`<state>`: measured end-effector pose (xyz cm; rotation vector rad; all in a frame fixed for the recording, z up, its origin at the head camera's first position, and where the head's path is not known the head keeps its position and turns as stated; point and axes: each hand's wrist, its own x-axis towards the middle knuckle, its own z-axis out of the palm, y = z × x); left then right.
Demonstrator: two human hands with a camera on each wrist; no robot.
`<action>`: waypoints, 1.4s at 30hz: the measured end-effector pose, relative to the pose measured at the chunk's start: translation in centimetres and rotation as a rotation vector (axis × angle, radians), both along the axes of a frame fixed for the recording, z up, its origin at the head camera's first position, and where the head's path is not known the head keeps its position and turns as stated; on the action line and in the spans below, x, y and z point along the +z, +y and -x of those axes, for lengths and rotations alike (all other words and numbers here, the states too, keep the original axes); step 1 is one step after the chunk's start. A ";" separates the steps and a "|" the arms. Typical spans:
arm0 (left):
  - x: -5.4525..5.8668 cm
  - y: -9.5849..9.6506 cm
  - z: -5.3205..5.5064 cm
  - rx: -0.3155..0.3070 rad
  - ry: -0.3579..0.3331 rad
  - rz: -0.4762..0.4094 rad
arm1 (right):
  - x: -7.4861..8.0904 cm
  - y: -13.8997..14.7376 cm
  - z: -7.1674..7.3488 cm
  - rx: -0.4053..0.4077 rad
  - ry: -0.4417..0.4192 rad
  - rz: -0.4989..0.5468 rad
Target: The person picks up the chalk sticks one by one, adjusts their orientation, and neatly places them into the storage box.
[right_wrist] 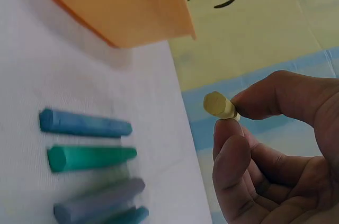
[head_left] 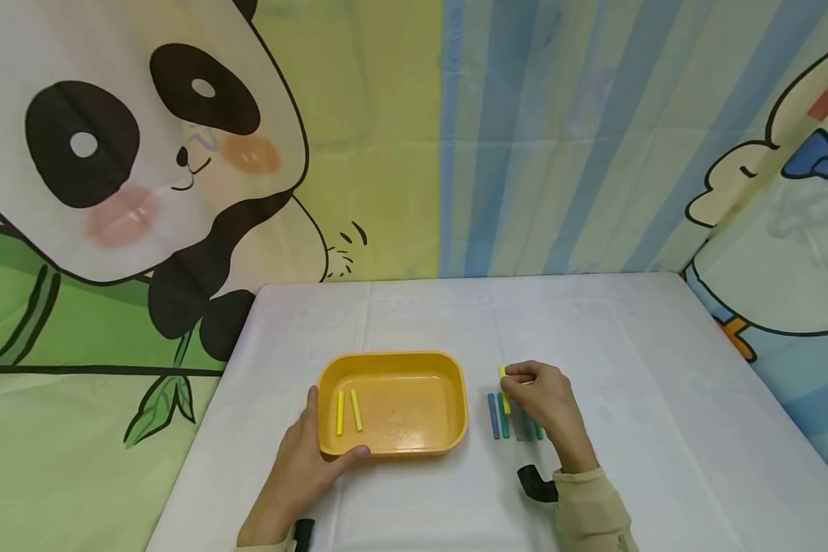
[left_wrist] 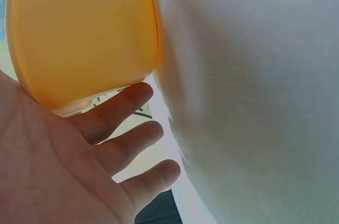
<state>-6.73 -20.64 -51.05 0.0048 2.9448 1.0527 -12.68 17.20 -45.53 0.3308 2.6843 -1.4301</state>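
Note:
My left hand (head_left: 300, 460) rests against the near left corner of a yellow-orange plastic tray (head_left: 414, 451), thumb along the near rim and fingers at the left side. Its visible fingers (left_wrist: 135, 142) look straight and spread in the left wrist view. Two yellow chalk sticks (head_left: 340, 414) lie inside the tray, toward its left end. To the right of the tray, my right hand (head_left: 545, 399) pinches another yellow chalk stick (right_wrist: 217, 105) between thumb and fingertips. Below that hand, a blue chalk stick (right_wrist: 87, 122) and a green chalk stick (right_wrist: 92, 158) lie on the table.
A greyish chalk stick (right_wrist: 100, 200) and a teal one (right_wrist: 127, 216) lie in the same row, partly hidden by my right hand in the head view. White cloth covers the table (head_left: 662, 429). A printed cartoon curtain (head_left: 372, 138) hangs behind its far edge.

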 end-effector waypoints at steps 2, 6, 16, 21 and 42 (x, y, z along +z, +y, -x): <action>0.0 0.0 0.0 0.001 -0.006 0.003 | 0.2 -0.6 0.1 0.009 0.003 0.010; -0.1 0.1 0.0 0.005 -0.014 0.005 | 0.5 -1.8 0.4 0.043 0.023 0.013; 0.2 0.1 0.0 0.009 -0.034 -0.011 | 0.9 -4.6 1.1 0.065 0.037 0.087; 0.1 0.1 0.0 0.008 -0.044 -0.006 | 1.1 -5.6 1.4 0.070 0.020 0.118; 0.1 -0.1 0.0 0.008 -0.067 0.005 | 1.5 -10.4 1.9 0.177 0.037 0.210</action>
